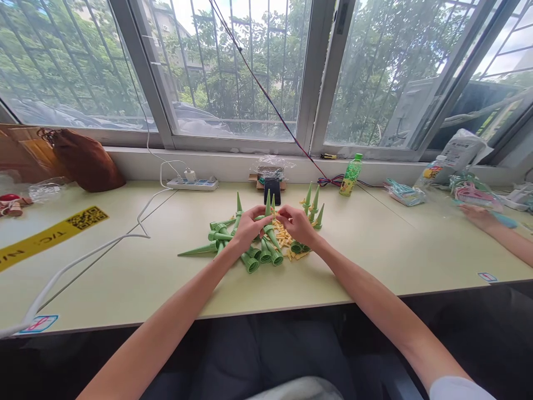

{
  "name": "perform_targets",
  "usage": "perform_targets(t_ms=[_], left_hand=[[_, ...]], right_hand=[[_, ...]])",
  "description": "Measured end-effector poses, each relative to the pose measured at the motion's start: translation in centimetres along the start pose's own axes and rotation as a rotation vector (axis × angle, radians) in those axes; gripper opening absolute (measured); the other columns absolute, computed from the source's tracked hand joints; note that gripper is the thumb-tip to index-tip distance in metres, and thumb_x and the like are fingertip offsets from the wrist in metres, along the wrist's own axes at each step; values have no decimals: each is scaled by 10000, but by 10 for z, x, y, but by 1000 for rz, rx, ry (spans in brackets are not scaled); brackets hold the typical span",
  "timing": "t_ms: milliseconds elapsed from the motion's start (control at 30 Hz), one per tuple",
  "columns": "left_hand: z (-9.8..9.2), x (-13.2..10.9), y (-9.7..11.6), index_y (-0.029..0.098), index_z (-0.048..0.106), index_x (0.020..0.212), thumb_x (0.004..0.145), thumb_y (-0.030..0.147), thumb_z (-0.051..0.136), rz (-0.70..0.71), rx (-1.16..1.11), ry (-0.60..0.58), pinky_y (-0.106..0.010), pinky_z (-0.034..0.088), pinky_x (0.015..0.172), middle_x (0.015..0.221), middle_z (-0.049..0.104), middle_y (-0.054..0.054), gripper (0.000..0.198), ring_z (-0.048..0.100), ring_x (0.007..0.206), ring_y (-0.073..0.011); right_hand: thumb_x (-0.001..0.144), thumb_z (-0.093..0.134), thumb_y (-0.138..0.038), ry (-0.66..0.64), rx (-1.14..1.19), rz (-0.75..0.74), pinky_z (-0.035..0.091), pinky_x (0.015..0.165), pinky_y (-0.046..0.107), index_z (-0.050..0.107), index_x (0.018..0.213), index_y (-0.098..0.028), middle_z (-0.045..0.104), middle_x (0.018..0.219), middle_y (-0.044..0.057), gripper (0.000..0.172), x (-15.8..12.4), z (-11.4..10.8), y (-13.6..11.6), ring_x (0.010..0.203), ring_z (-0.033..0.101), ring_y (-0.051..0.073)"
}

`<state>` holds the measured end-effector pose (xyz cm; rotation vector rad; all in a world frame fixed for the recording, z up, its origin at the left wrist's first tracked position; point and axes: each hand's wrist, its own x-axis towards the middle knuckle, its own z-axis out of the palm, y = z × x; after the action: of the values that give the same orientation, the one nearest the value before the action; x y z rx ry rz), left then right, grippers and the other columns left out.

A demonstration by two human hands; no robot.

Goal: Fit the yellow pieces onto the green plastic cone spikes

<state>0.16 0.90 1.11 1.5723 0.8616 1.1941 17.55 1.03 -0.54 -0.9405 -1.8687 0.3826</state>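
Note:
My left hand [249, 226] and my right hand [296, 223] meet over a heap of green plastic cone spikes [233, 244] lying on the pale table [125, 266]. Both hands are closed in a pinch around a small yellow piece [275, 212] held between them. A pile of small yellow pieces [284, 236] lies under the hands. Several green spikes [313, 206] stand upright just behind my right hand. A dark phone [272, 190] stands behind the heap.
A white power strip [192, 183] with a cable [83, 258] runs across the left of the table. A brown bag [85, 160] sits far left, a green bottle [350, 175] by the window. Another person's arm [497, 233] reaches in at the right, near plastic bags [462, 153].

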Motion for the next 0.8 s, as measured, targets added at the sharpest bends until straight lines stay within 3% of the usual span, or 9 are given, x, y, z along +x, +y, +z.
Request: perform_targets(t_ms=[167,800], left_hand=[[-2,1,-1,176,688,1011,655,361,763,-27,-76,-1,-194,359,415,1055,666,-76,408,528,646,-108],[-7,3,-4,162,622,1023,644,375,776,-84,-133,-48,-192,344,425,1038,664,-83,461,529,622,-88]], right_hand=[[907,502,-405,-6,-13,-12,354,572,239,548,813,-183,523,619,-20,245,0,0,-1,584,428,116],[910,476,-352,-10,-98,-39,277,542,226,521,702,-173,422,574,-45,279,0,-1,-1,545,321,92]])
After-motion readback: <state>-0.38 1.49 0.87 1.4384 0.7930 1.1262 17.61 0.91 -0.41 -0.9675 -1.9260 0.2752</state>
